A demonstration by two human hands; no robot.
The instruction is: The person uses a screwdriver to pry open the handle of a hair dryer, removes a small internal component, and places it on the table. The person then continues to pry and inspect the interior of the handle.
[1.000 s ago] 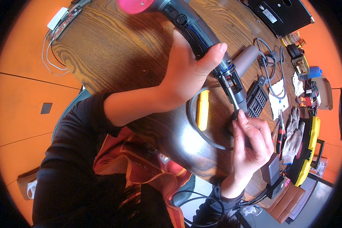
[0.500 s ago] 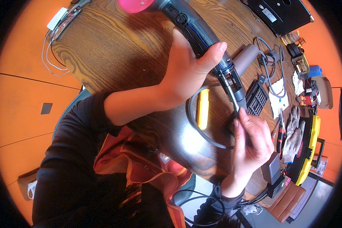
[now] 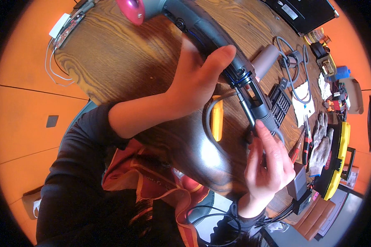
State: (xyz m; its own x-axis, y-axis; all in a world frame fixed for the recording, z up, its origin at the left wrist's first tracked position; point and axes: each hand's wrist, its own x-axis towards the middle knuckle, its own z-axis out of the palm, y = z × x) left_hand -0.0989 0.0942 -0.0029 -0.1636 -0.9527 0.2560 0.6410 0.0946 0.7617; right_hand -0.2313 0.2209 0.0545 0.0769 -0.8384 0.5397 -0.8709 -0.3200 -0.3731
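My left hand (image 3: 200, 74) is wrapped round the dark handle of a hair dryer (image 3: 212, 35), its thumb lying across the body. The dryer's pink end (image 3: 132, 9) points to the far left, and the handle's lower part is open, showing its inside. Between the fingertips of my right hand (image 3: 270, 166) is a slim screwdriver (image 3: 246, 109) with a silvery shaft, lying along the open part of the handle. Its tip is near the dark ring there; whether it touches a screw cannot be seen. A grey cord (image 3: 208, 123) loops below the handle.
A yellow tool handle (image 3: 217, 119) lies under the dryer. To the right are a grey tube (image 3: 266, 59), a black bit case (image 3: 280, 105), a coiled cable (image 3: 305, 78), red-handled pliers (image 3: 306, 148), work gloves (image 3: 319, 148) and a black-and-yellow toolbox (image 3: 338, 164). A circuit board (image 3: 68, 31) sits far left.
The hair dryer has turned a little and its pink end has moved left. My left hand has shifted slightly left with it. My right fingers and the screwdriver have shifted slightly left.
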